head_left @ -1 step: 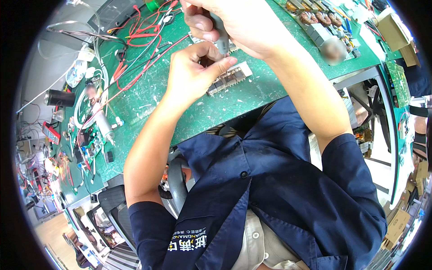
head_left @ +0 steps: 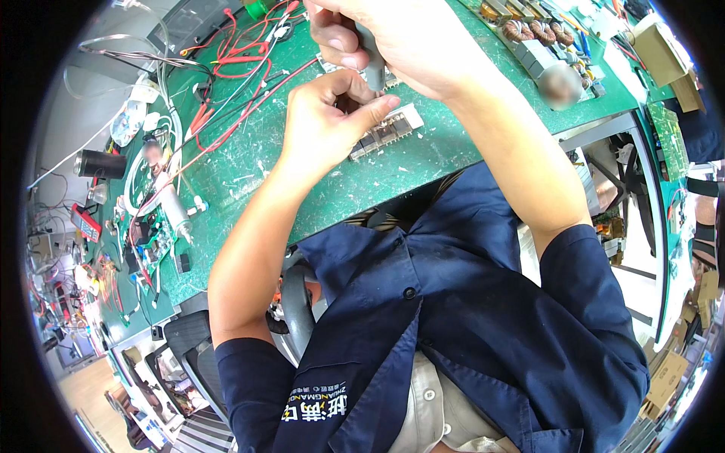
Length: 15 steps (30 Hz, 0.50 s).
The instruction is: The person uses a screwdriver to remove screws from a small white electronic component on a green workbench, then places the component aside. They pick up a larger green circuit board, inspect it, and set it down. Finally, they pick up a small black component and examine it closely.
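My right hand (head_left: 393, 45), at the top of the view, has its fingers wrapped round a grey, rod-shaped tool (head_left: 371, 64) that narrows downward. What kind of tool it is cannot be told. Just below its lower end, my left hand (head_left: 325, 113) is closed, thumb and forefinger close together; anything between them is hidden. Under the left fingers lies a small electronic assembly (head_left: 393, 130) with a row of dark blocks and a pale end piece. The hands cover its far part. Another pale part (head_left: 390, 78) shows partly behind the tool.
Red test leads (head_left: 242, 59) and cables sprawl over the green bench (head_left: 242, 166) at the left. Beyond them sits a white-and-grey cylindrical device (head_left: 174, 210). A board with copper coils (head_left: 542, 32) stands at the far right, near a cardboard box (head_left: 661, 53). The bench's near edge runs before my body.
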Motion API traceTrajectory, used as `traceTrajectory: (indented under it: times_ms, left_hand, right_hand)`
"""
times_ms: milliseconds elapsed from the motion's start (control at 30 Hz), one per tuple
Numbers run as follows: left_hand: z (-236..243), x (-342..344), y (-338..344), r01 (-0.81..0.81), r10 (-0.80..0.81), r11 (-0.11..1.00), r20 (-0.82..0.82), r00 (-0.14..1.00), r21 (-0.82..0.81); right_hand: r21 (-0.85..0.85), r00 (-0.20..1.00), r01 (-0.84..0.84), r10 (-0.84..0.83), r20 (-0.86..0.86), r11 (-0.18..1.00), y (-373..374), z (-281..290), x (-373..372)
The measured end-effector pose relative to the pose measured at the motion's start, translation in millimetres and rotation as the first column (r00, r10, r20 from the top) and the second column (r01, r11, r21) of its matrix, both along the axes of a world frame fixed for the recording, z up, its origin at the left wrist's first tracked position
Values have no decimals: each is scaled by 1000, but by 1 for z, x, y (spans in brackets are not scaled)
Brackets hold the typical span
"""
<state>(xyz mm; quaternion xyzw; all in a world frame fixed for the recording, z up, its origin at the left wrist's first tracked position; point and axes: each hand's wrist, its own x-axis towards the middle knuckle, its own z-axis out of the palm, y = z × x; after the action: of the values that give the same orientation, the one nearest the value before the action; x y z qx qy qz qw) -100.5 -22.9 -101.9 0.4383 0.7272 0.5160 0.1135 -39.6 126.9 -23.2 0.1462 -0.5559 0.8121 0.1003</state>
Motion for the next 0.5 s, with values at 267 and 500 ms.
traceTrajectory:
  times_ms: [267,500]
  left_hand:
    - [1,-5,-11,122,-140,988,228,964,91]
    - [-1,0,-6,-75,75,997,12,997,22]
  right_hand:
    - [-27,995,-100,101,5,995,-2,-3,-11]
    - [104,998,32,-26,-57,994,-6,-1,-7]
